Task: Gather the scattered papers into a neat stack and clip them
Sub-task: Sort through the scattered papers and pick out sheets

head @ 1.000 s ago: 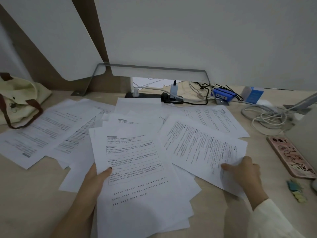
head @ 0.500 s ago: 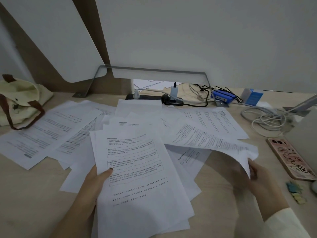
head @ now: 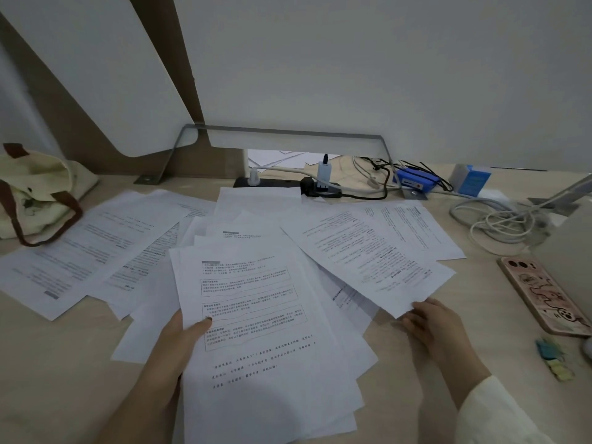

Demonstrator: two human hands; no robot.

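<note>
My left hand [head: 174,346] holds a loose sheaf of printed papers [head: 262,341] at its left edge, thumb on the top page. My right hand [head: 431,326] pinches the near corner of one printed sheet [head: 374,267], which lies lifted over the right side of the sheaf. More scattered sheets [head: 80,248] spread across the left of the desk, and others [head: 416,229] lie at the back right. Small coloured clips [head: 555,360] sit on the desk at the far right, apart from both hands.
A cream tote bag [head: 28,193] sits at the left edge. A power strip [head: 282,182] with plugs and cables runs along the back. A phone in a pink case [head: 541,296] lies at the right, beside coiled white cable [head: 499,225] and a blue box [head: 471,179].
My right hand took the right-hand sheet by its near corner, lifted it off the desk and carried it left over the sheaf. My left hand kept its hold.
</note>
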